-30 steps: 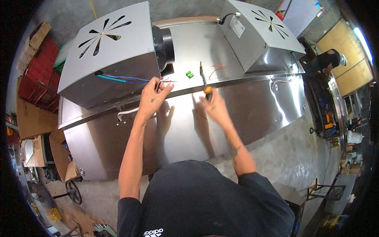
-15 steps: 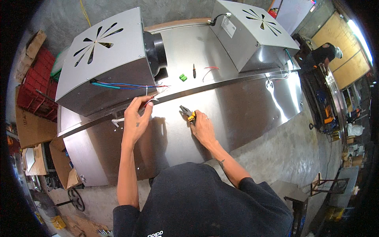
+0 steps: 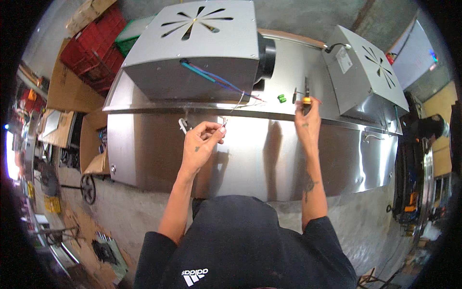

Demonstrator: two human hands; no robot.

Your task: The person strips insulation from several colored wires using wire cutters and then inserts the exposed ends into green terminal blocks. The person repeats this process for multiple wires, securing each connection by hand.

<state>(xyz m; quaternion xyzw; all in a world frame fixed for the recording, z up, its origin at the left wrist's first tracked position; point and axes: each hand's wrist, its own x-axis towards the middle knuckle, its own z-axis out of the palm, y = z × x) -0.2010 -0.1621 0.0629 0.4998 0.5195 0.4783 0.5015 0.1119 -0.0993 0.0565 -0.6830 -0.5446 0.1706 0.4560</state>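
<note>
My left hand (image 3: 204, 139) is closed in a pinch on thin wires (image 3: 224, 122) whose reddish and pale ends stick up past the fingertips. Farther right, my right hand (image 3: 308, 118) reaches over the steel panel's far section, fingers closed around pliers (image 3: 306, 100) with yellow on the handles. The pliers look blurred, jaws pointing away from me. Just left of them lie a small dark screwdriver (image 3: 295, 95) and green terminal connectors (image 3: 282, 98). Blue and red wires (image 3: 216, 83) run from the nearer grey box, bound by a white cable tie (image 3: 243, 95).
The large grey metal box (image 3: 192, 77) with a black round outlet (image 3: 267, 58) stands at the back left, a second grey box (image 3: 361, 72) at the right. A white strip (image 3: 183, 126) lies beside my left hand. Red crates (image 3: 94, 53) and cardboard (image 3: 72, 82) sit far left.
My right hand has moved away and to the right with the pliers, to beside the screwdriver. My left hand still pinches wires, now lower relative to the box's wiring. The view has turned left.
</note>
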